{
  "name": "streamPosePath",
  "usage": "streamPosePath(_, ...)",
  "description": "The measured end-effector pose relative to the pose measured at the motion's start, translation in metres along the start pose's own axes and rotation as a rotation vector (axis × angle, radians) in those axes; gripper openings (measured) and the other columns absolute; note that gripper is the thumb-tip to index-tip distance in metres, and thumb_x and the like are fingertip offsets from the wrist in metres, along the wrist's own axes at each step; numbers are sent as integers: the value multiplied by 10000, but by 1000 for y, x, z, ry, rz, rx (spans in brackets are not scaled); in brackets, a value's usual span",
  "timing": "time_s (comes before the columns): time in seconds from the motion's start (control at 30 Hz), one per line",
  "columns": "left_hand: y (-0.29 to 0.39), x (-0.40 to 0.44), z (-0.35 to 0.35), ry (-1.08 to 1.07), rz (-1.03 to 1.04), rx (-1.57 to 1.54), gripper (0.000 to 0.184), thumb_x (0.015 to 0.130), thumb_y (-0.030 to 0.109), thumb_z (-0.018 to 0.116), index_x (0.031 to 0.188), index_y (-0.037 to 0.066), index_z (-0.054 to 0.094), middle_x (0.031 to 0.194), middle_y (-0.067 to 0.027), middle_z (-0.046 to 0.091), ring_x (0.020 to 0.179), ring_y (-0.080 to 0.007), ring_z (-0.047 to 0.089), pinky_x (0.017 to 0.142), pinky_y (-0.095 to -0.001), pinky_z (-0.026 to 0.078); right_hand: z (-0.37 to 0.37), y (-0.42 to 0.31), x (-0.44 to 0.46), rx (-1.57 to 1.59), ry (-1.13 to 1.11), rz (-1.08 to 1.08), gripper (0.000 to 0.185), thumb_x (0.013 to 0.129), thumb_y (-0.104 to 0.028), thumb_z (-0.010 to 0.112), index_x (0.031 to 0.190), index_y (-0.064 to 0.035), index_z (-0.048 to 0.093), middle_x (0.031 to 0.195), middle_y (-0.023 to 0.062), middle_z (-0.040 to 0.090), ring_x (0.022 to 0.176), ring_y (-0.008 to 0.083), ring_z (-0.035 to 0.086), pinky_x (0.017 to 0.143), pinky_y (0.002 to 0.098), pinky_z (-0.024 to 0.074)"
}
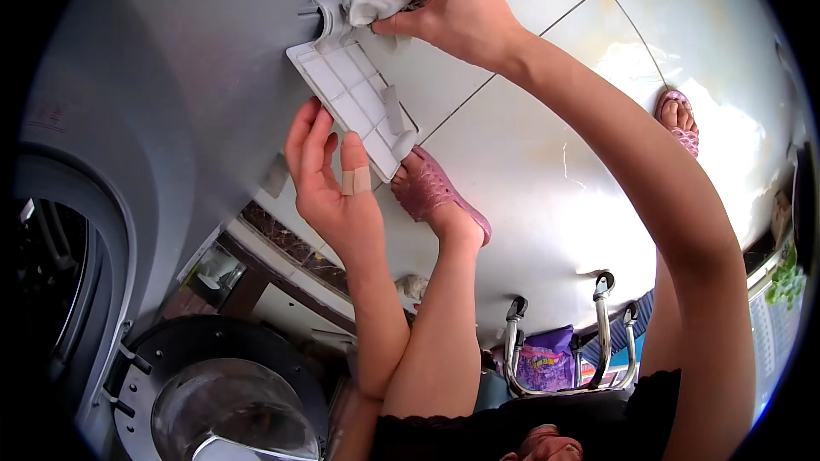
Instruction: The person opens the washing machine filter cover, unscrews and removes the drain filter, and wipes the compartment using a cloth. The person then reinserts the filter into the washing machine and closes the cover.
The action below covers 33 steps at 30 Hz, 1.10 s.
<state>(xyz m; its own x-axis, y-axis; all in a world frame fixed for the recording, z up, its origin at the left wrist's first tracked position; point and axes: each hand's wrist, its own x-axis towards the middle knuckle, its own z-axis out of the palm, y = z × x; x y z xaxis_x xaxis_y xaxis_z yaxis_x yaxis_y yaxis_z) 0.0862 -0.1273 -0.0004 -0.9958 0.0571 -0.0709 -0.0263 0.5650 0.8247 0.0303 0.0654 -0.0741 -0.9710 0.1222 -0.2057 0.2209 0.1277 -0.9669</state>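
Note:
A white rectangular panel with a ribbed grid point(350, 90) hangs tilted at the lower corner of the grey machine point(213, 60). My left hand point(329, 166) is at its lower left edge, fingers behind it and the bandaged thumb in front. In my right hand point(444, 4), a crumpled whitish cloth point(376, 7) is pinched between thumb and fingers. The cloth touches the grey opening point(331, 21) just above the panel. What lies inside the opening is mostly hidden.
An open round door point(222, 337) juts out at the lower left. Pink sandals point(436, 192) are on the feet on the tiled floor point(521, 171). Chrome legs with casters point(602, 316) and a purple packet point(547, 360) are at the bottom.

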Motion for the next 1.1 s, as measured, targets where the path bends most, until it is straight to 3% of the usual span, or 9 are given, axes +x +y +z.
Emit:
streamPosePath(0.2,5,1,-4,12,-23,-43,348,949,44,591,1284,-47,599,1408,-138,487,1237,-234,539,1018,-356,457,66,-13,-21,93,281,-434,228,801,-158,759,1024,-114,743,980,42,639,811,231,656,717,333,546)
streamPosePath(0.33,2,1,-7,-11,-8,88,354,953,66,577,1292,-37,603,1416,-109,500,1200,-191,562,1004,-325,465,57,-2,-26,1,216,-470,266,785,-71,744,1048,-110,740,997,38,633,796,219,654,694,314,559)
streamPosePath(0.47,2,1,-4,-4,-11,42,354,959,85,585,1293,-29,606,1419,-104,498,1196,-186,565,1000,-320,466,17,-15,-43,-335,-95,-201,227,794,-124,703,1016,-150,745,951,26,622,887,209,642,717,349,552)
streamPosePath(0.57,-2,-1,-8,-3,-2,24,346,953,80,600,1284,-20,614,1413,-110,501,1221,-201,548,1014,-330,453,16,-15,-41,-173,167,-290,216,795,-131,698,1007,-146,737,965,17,612,910,195,636,711,336,554)
streamPosePath(0.73,-1,2,-10,-14,8,29,328,929,72,625,1250,7,644,1378,-123,529,1261,-253,521,1038,-375,431,37,-10,-9,-653,209,-827,132,727,-144,694,859,-154,700,1011,-20,582,964,161,579,687,300,546)
streamPosePath(0.8,-2,1,-9,-10,25,42,324,927,83,630,1242,11,650,1371,-125,537,1251,-262,527,1032,-383,433,5,0,-3,-1001,62,-770,147,737,-144,682,881,-144,712,1007,-13,589,975,165,596,672,299,547)
streamPosePath(0.87,-7,2,-9,8,65,68,321,925,101,639,1234,14,656,1362,-128,545,1238,-273,536,1025,-393,437,-38,22,-6,-921,278,-560,181,772,-145,713,950,-166,734,960,-40,631,913,167,640,618,294,538)
streamPosePath(1.03,-11,1,-9,38,110,112,316,910,131,674,1215,47,677,1339,-121,566,1219,-290,547,1009,-397,446,-44,21,-50,-749,-105,-332,169,890,-237,671,962,-92,722,1003,-16,661,883,204,628,878,360,440)
streamPosePath(1.1,-10,1,-10,48,86,106,304,903,125,682,1197,48,686,1340,-120,566,1220,-289,547,1007,-397,449,-42,14,-54,-682,-131,-289,192,918,-232,643,961,-74,742,1043,6,676,907,224,631,874,347,464)
